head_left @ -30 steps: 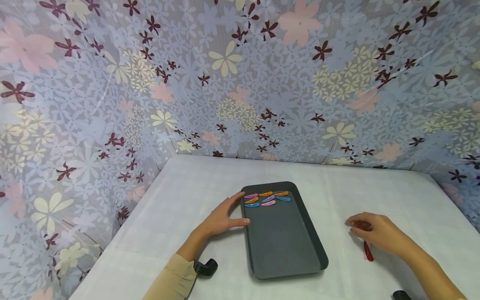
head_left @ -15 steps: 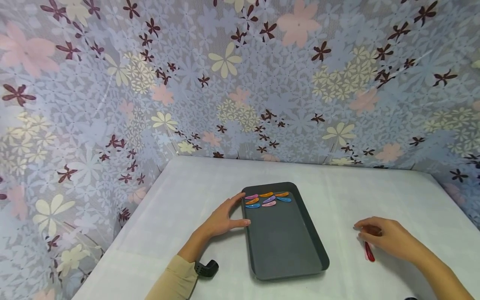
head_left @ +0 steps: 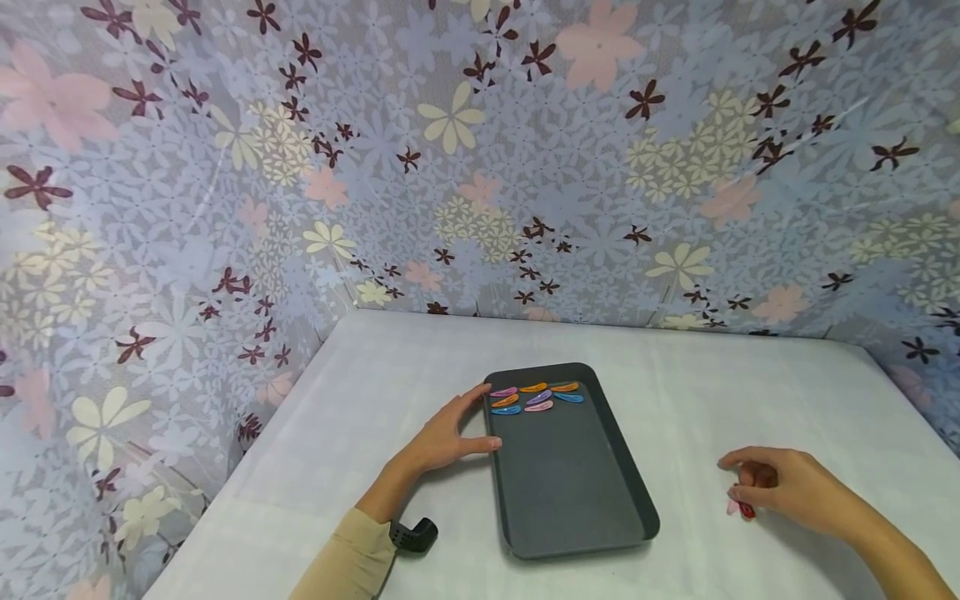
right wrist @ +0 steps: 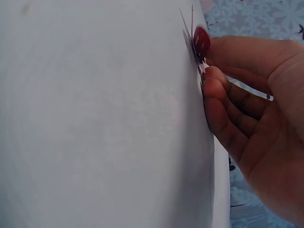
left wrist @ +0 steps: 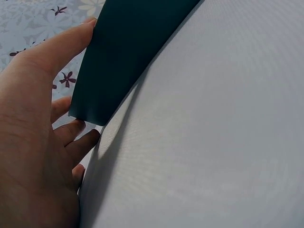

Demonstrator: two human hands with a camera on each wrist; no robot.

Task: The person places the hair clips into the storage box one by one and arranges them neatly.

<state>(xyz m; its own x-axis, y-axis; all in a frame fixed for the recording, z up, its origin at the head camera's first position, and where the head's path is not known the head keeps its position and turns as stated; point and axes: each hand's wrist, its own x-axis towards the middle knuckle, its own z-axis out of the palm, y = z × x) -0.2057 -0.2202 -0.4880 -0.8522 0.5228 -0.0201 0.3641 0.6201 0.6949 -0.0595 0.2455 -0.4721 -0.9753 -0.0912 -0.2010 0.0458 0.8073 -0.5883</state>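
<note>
My left hand [head_left: 442,435] rests with spread fingers and thumb against the left side of a dark grey tray [head_left: 566,492]. In the left wrist view, thumb and fingertips of the left hand [left wrist: 42,114] touch the tray's wall [left wrist: 118,52]. My right hand [head_left: 787,487], right of the tray, pinches at a red hair clip [head_left: 746,511] low over the white tabletop. A pale pink hair clip [head_left: 732,506] lies beside the red one. In the right wrist view, the red clip [right wrist: 202,43] is at the right hand's thumb [right wrist: 256,114]; the fingers partly hide both clips.
Several snap hair clips [head_left: 538,397], in orange, blue, purple and pink, lie in short rows at the tray's far end. A white cloth [head_left: 420,350] covers the table. Floral fabric [head_left: 480,167] hangs behind and at the left. A black wrist device [head_left: 412,535] sits on the left wrist.
My right hand has moved right and toward me, down onto the red and pink clips, which it now partly covers. The left hand and the tray have stayed put.
</note>
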